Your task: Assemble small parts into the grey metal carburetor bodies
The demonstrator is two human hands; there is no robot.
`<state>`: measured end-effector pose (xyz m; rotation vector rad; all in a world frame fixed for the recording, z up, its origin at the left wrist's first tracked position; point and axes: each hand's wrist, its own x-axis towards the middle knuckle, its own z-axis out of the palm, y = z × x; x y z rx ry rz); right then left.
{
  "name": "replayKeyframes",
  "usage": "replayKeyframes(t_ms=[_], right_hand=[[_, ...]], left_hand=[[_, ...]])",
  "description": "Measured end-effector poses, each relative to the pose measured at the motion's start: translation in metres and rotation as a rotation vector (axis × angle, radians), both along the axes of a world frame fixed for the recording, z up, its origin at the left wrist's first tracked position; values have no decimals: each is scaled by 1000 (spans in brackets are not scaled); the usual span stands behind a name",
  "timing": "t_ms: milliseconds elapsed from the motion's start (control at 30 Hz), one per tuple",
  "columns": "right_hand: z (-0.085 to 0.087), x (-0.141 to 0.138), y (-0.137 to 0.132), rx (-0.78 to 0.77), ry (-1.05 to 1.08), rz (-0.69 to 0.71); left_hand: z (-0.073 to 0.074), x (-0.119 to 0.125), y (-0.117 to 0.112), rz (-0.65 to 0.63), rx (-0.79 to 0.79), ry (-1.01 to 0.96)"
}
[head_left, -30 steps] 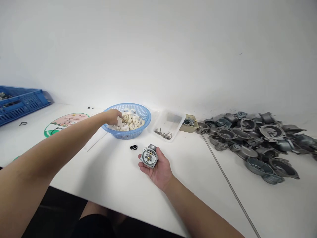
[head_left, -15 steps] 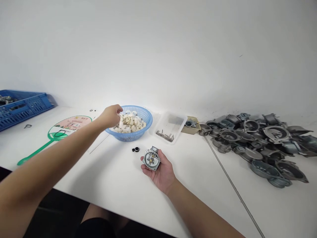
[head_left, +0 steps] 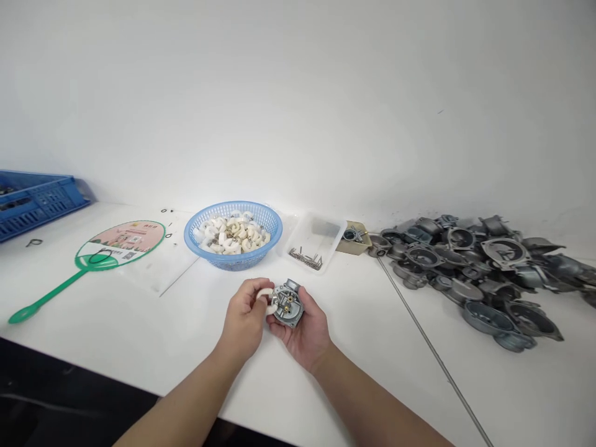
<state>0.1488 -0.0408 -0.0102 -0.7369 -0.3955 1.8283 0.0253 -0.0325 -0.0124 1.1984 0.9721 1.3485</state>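
Observation:
My right hand (head_left: 313,332) holds a metal carburetor body (head_left: 291,310), its open side with brass jets facing up. Pinched in my left hand (head_left: 243,323) is a white C-shaped carburetor float (head_left: 266,308), against the left edge of the body. Whether the float is seated there, I cannot tell. Behind both hands stands a blue plastic basket (head_left: 233,263) heaped with similar white floats (head_left: 233,234).
A clear plastic tray (head_left: 305,233) holds thin metal pins (head_left: 307,259). Beside it is a small tan box (head_left: 356,247). Metal bowl-like castings (head_left: 460,264) pile up at right, near a long thin rod (head_left: 433,347). Leftward lie a green-handled fan (head_left: 58,298) and a blue crate (head_left: 41,208).
My left hand has come back from the basket to the carburetor body, now with a white float in it. My right hand still holds the body. The view has shifted slightly.

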Motion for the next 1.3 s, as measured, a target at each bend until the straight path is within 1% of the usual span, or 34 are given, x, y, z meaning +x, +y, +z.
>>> replayKeyframes(t_ms=[100,167,233,367,433,500,567,600,667,733,800,867,900,967,1067,1167,1300], right_hand=[[1,0,0,-8,-23,4],[1,0,1,-14,-26,3],[1,-1,1,-18,-25,-3],[0,-1,2,-22,-29,-13],[-1,-1,2,-30,-23,-21],[-1,-1,1,-34,-16,-32],[0,-1,1,-36,-17,-36],[1,-1,1,-36,-17,-38],[2,-1,0,-36,-8,-45],[3,-1,-1,-36,18,-62],[3,0,0,-45,58,-77],[2,0,0,-61,101,-79],[1,0,1,-72,121,-75],[-1,1,2,-87,151,-66],[-4,0,3,-93,172,-75],[-3,-1,3,-92,196,-82],[3,-2,2,-97,231,-44]], left_hand=[[-6,-2,0,4,10,102],[-7,-2,1,25,0,123],[-7,-1,2,21,-36,77],[-5,2,4,10,-136,-121],[-4,3,3,22,-138,-185],[-5,3,2,47,-101,-207],[-8,4,-1,92,-29,-163],[-10,4,-2,128,20,-110],[-13,4,-4,244,160,52],[-15,4,-6,380,387,254],[-14,4,-7,485,678,432],[-12,5,-10,526,920,561],[-10,6,-11,534,995,606],[-7,8,-13,530,1055,669],[-5,11,-15,498,1045,691],[-5,14,-13,428,1016,655],[-6,16,-9,356,984,537]])
